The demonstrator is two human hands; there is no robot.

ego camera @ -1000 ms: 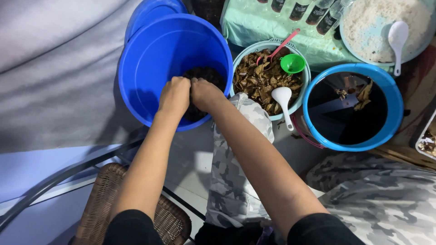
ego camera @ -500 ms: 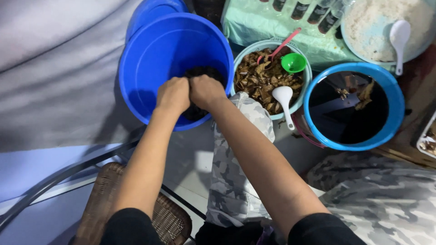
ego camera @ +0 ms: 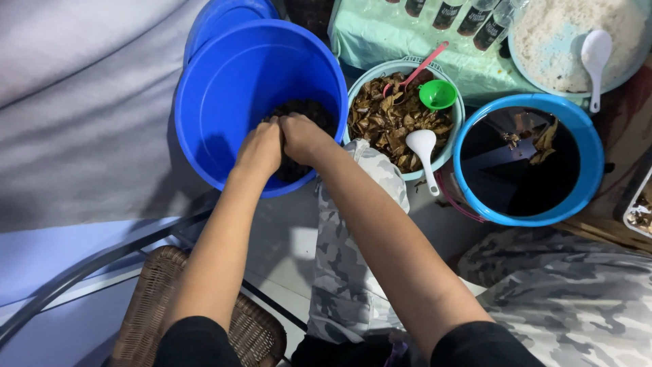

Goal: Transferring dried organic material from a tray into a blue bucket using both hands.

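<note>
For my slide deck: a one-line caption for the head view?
Both hands, left and right, pressed together over dark stuff inside a blue bucket.

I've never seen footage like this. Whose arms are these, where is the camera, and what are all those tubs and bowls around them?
There is no machine here: these are a person's two bare arms, filmed by a camera worn on their head and looking down. That is why the arms enter from the bottom edge.

The left hand and right hand are pressed together inside a big blue bucket, on a dark clump of material at its bottom. Whether the fingers grip it cannot be seen.

Beside it stands a pale bowl of dry brown leaves with a small green funnel and a white spoon in it. Further right is a blue tub of dark liquid. At the top right, a basin of white grains holds another white spoon. A wicker seat shows at the bottom left.
</note>
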